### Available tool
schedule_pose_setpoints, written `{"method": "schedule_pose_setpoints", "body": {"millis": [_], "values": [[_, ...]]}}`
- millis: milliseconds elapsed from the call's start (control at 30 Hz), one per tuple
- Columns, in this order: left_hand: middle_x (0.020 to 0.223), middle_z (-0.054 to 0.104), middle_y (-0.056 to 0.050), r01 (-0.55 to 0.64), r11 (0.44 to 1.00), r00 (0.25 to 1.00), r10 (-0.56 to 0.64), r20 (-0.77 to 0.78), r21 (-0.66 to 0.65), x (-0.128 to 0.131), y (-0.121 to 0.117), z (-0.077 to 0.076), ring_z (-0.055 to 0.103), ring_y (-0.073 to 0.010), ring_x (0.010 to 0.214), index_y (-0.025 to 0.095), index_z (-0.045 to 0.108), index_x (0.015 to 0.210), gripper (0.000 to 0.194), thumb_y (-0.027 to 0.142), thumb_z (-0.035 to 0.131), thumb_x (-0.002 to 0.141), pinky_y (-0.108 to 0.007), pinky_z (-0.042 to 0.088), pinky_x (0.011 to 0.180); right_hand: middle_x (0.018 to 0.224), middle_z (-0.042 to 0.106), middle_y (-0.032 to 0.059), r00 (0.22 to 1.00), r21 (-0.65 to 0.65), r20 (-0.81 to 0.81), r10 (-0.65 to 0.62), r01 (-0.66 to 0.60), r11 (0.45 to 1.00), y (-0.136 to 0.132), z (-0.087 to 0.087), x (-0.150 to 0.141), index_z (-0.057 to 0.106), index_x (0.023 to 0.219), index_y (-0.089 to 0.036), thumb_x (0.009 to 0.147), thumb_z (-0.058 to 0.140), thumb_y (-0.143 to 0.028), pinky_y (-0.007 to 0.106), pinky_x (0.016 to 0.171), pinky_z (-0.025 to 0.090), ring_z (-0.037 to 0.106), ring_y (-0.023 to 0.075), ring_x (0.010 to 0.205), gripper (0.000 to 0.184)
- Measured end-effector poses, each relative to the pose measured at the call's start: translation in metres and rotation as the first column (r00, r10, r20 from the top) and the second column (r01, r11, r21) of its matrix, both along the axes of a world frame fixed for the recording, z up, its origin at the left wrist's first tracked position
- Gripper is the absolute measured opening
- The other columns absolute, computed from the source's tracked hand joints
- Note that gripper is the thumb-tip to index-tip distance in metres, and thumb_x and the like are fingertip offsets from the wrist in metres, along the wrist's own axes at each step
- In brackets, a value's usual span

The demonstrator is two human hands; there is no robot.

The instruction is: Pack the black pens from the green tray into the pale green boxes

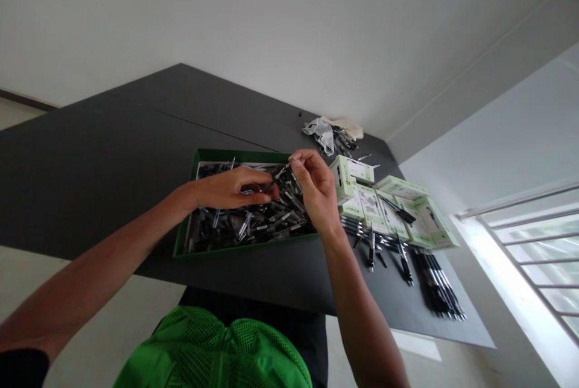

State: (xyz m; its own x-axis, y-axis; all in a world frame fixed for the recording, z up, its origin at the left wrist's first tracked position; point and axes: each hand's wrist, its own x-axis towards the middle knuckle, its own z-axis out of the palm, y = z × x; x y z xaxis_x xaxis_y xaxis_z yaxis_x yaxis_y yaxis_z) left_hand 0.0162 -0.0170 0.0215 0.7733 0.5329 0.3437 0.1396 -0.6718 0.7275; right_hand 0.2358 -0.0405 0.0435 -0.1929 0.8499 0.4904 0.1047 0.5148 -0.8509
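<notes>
Over a green box (197,162) full of loose black and clear pens (244,228), both my hands meet on one slim pen (283,171). My left hand (235,187) comes in from the left, its thumb and fingers closed around the pen's lower left end. At the upper right end, my right hand (314,183) pinches the pen between thumb and forefinger. The pen slants up to the right, and the fingers cover part of it. Whether it is whole or in parts I cannot tell.
Right of the green box stand white and light-green cartons (371,204), one open with pens on it. Rows of black pens (438,285) and a few single ones lie near the right edge. Pale cloth gloves (321,133) rest beside more pens at the back, near the wall.
</notes>
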Motion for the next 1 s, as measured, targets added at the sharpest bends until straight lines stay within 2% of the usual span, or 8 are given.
{"method": "schedule_pose_setpoints", "body": {"millis": [267, 367, 467, 533, 600, 667, 800, 1000], "values": [[0.103, 0.078, -0.009, -0.001, 1.0, 0.999, 0.001, 0.032, -0.016, 0.0, 0.001, -0.003, 0.074, -0.0187, 0.093, 0.017, 0.072, 0.107, 0.023, 0.038, 0.064, 0.105, -0.025, 0.057, 0.083, 0.085, 0.061, -0.0014, 0.991, -0.012, 0.102, 0.081, -0.08, 0.997, 0.003, -0.011, -0.002, 0.065, 0.102, -0.023, 0.104, 0.06, -0.044, 0.03, 0.076, 0.043, 0.054, 0.0147, 0.079, 0.021], [0.099, 0.077, -0.008, -0.016, 1.0, 0.999, 0.016, 0.034, -0.003, -0.001, 0.001, -0.003, 0.074, -0.0187, 0.092, 0.016, 0.072, 0.106, 0.023, 0.038, 0.064, 0.105, -0.024, 0.056, 0.082, 0.092, 0.065, 0.0002, 0.966, 0.023, 0.247, 0.079, -0.087, 0.996, -0.008, -0.004, 0.008, 0.066, 0.122, -0.023, 0.104, 0.06, -0.038, 0.032, 0.082, 0.045, 0.058, 0.0159, 0.086, 0.024], [0.099, 0.077, -0.007, -0.041, 0.999, 0.999, 0.041, 0.012, 0.024, -0.001, 0.0, -0.001, 0.074, -0.0174, 0.09, 0.016, 0.073, 0.11, 0.023, 0.036, 0.063, 0.106, -0.024, 0.056, 0.082, 0.101, 0.069, 0.0019, 0.932, 0.058, 0.362, -0.028, 0.007, 0.998, -0.029, 0.0, 0.035, 0.064, 0.135, -0.024, 0.105, 0.061, -0.033, 0.033, 0.084, 0.047, 0.061, 0.0169, 0.09, 0.032], [0.101, 0.077, -0.007, -0.047, 0.998, 0.999, 0.047, -0.004, 0.031, -0.001, 0.0, 0.0, 0.073, -0.0164, 0.09, 0.016, 0.073, 0.112, 0.023, 0.036, 0.062, 0.107, -0.023, 0.056, 0.083, 0.097, 0.07, 0.0022, 0.898, 0.101, 0.4, -0.183, 0.155, 0.983, -0.044, -0.005, 0.062, 0.071, 0.119, -0.024, 0.106, 0.057, -0.032, 0.033, 0.08, 0.048, 0.062, 0.0175, 0.086, 0.021], [0.102, 0.078, -0.007, -0.046, 0.999, 0.999, 0.046, -0.014, 0.03, 0.0, -0.001, 0.0, 0.073, -0.0157, 0.09, 0.016, 0.073, 0.111, 0.022, 0.034, 0.062, 0.107, -0.023, 0.056, 0.083, 0.095, 0.07, 0.0036, 0.788, 0.203, 0.468, -0.401, 0.346, 0.916, -0.054, -0.018, 0.095, 0.075, 0.104, -0.023, 0.106, 0.056, -0.029, 0.035, 0.08, 0.048, 0.063, 0.0194, 0.086, 0.019], [0.102, 0.078, -0.006, -0.037, 0.999, 0.999, 0.038, -0.022, 0.024, 0.0, -0.002, 0.0, 0.073, -0.015, 0.089, 0.017, 0.073, 0.111, 0.02, 0.034, 0.063, 0.107, -0.022, 0.056, 0.082, 0.097, 0.072, 0.0055, 0.629, 0.297, 0.571, -0.528, 0.442, 0.846, -0.059, -0.036, 0.128, 0.075, 0.1, -0.023, 0.103, 0.059, -0.027, 0.039, 0.085, 0.048, 0.064, 0.0235, 0.092, 0.017], [0.102, 0.078, -0.005, -0.054, 0.999, 0.998, 0.054, -0.045, 0.01, 0.0, -0.002, 0.0, 0.074, -0.0153, 0.089, 0.018, 0.074, 0.111, 0.022, 0.036, 0.063, 0.106, -0.022, 0.057, 0.082, 0.105, 0.073, 0.009, 0.406, 0.354, 0.737, -0.54, 0.448, 0.821, -0.059, -0.067, 0.179, 0.079, 0.105, -0.022, 0.102, 0.06, -0.026, 0.043, 0.088, 0.049, 0.062, 0.0291, 0.1, 0.02], [0.102, 0.079, -0.006, -0.085, 0.996, 0.994, 0.085, -0.068, 0.0, 0.0, -0.003, 0.002, 0.074, -0.0152, 0.087, 0.017, 0.075, 0.111, 0.025, 0.039, 0.063, 0.106, -0.022, 0.059, 0.082, 0.112, 0.073, 0.0095, 0.261, 0.385, 0.832, -0.49, 0.365, 0.848, -0.057, -0.085, 0.199, 0.081, 0.11, -0.022, 0.103, 0.062, -0.026, 0.046, 0.089, 0.048, 0.06, 0.031, 0.101, 0.021]]}}
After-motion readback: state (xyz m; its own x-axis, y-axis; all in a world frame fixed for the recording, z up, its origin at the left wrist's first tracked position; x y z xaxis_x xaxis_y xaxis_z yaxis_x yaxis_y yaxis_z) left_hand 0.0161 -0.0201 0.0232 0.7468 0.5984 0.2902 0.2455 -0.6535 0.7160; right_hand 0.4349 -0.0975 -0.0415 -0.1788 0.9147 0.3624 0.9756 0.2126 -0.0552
